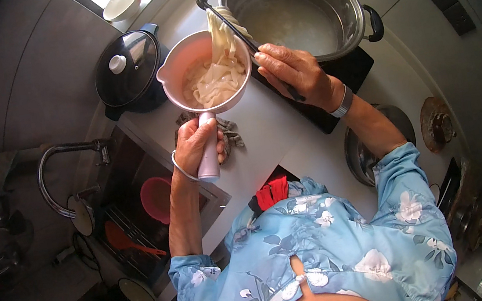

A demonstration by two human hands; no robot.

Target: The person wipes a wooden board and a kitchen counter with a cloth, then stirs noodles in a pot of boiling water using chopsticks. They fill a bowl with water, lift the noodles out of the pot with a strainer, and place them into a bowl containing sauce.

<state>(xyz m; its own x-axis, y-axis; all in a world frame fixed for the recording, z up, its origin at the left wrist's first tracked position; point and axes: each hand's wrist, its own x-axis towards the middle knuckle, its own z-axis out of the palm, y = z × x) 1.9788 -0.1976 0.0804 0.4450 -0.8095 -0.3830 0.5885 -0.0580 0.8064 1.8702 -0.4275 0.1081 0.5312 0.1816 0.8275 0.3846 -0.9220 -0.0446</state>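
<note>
My left hand [198,145] is closed around the handle of a pink saucepan [171,88] with a pouring lip. Wide pale noodles [218,82] lie in the saucepan. My right hand [299,73] holds black chopsticks [230,25], and a bundle of noodles hangs from them over the saucepan's far rim. Behind and to the right, a large steel pot [356,0] with black handles holds cloudy liquid and stands on a black cooktop [321,116]. The chopsticks' tips are close to the pot's left handle; whether they touch it cannot be told.
A dark lidded pot [131,73] stands left of the saucepan, with a white bowl [123,3] on the window ledge behind. A crumpled cloth [232,135] lies under my left hand. At left is a sink with a chrome faucet [69,147] and pink bowl [157,199]. A steel lid or pan [355,157] sits right.
</note>
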